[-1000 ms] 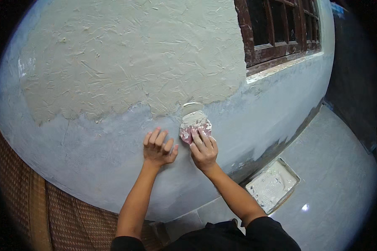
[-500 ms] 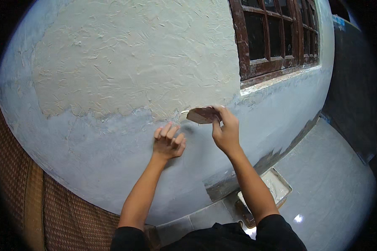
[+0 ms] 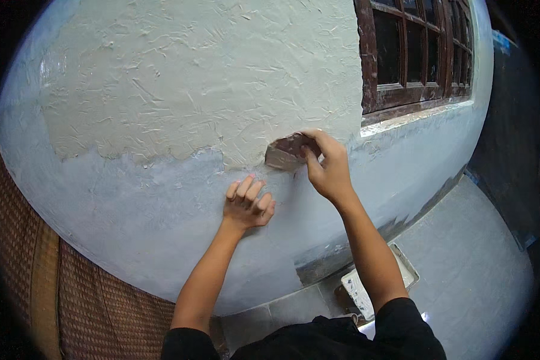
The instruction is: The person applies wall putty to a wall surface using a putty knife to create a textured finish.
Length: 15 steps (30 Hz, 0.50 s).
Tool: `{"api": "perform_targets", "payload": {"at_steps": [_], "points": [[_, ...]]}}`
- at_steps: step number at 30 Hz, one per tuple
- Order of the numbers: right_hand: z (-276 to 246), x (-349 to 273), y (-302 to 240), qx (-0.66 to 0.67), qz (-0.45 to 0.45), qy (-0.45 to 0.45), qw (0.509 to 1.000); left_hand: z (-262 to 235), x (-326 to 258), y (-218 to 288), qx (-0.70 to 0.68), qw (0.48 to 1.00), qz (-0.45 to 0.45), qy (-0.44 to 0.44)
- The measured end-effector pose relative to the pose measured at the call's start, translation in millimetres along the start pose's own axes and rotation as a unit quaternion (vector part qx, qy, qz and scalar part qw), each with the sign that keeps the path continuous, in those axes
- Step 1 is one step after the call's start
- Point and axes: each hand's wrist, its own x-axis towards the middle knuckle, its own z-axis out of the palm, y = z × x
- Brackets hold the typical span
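Note:
Pinched between thumb and fingers of my right hand (image 3: 331,172) is a thin, flat brown scraper (image 3: 284,150) smeared with pale plaster. It lies against the wall, tilted, at the lower edge of the cream textured plaster (image 3: 204,78). Below and to the left, my left hand (image 3: 249,205) is at the bluish-grey wall surface (image 3: 156,222), with its fingers bent but apart. No object shows in it; its palm is hidden.
A brown wooden window (image 3: 409,60) with dark panes stands at the upper right. On the grey floor (image 3: 462,258), partly behind my right forearm, sits a tray (image 3: 357,294) of white plaster. Brown woven matting (image 3: 96,300) borders the wall at lower left.
My right hand has raised and tilted the scraper, bringing it onto the textured plaster's lower edge. My left hand stays almost where it was. The view has shifted slightly.

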Motion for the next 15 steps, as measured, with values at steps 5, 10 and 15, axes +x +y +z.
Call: {"api": "perform_targets", "payload": {"at_steps": [5, 10, 15], "points": [[-10, 2, 0, 0.016, 0.054, 0.103, 0.993, -2, 2, 3, 0.009, 1.000, -0.003, -0.001], [5, -8, 4, -0.061, -0.003, 0.015, 0.998, -2, 0, 1, 0.008, 1.000, -0.012, 0.001], [-8, -14, 18, 0.065, 0.116, 0.146, 0.980, 0, 1, 5, 0.010, 1.000, -0.015, -0.003]]}}
